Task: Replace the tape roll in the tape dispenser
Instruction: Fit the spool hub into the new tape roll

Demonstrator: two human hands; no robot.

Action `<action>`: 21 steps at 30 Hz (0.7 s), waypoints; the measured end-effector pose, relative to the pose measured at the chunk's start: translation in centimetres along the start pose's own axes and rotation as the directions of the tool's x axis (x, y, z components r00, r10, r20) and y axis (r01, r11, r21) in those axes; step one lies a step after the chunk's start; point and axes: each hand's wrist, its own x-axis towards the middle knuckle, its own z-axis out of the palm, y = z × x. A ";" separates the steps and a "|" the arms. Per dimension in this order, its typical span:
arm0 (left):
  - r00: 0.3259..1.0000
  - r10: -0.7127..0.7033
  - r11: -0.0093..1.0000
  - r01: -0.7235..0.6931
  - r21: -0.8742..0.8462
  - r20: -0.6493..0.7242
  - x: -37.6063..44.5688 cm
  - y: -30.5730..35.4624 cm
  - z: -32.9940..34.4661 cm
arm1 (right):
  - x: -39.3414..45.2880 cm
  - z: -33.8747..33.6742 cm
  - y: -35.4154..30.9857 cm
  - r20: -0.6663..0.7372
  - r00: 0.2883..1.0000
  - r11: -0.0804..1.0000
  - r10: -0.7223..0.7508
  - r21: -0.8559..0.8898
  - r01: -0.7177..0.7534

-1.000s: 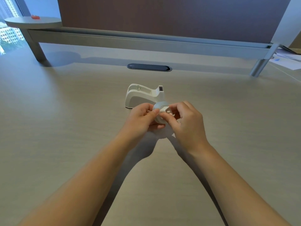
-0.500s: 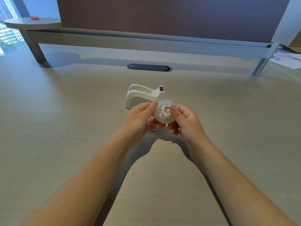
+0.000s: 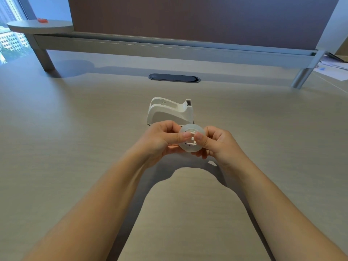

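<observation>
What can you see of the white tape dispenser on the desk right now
The tape dispenser is white, glossy plastic by its look, with a grey side panel. It stands upright on the pale wood-grain desk, cutter end raised to the right. Its cradle is empty, with a small notch in the far wall. Nothing touches it; the left hand and the tape roll cover its near bottom edge.

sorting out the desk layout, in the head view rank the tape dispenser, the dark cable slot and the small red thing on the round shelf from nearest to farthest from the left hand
1. tape dispenser: just beyond the left hand, mid-desk.
2. dark cable slot: farther back, centre of the desk, before the rail.
3. small red thing: farthest, on the round shelf at far left.
</observation>
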 end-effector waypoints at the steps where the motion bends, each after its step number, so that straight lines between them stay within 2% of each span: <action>1: 1.000 0.013 1.000 -0.013 0.012 -0.011 0.0 0.0 0.0 | 0.0 0.0 0.0 -0.007 1.000 1.000 -0.015 0.000 0.015; 15: 0.959 0.205 0.968 -0.169 0.186 -0.196 0.0 -0.6 1.3 | 0.8 -0.1 0.8 -0.117 0.984 0.989 -0.136 -0.078 0.127; 21: 0.974 0.118 0.988 -0.095 0.123 -0.191 0.3 -0.9 1.4 | 0.9 0.0 0.6 -0.106 0.991 0.990 -0.082 -0.122 0.068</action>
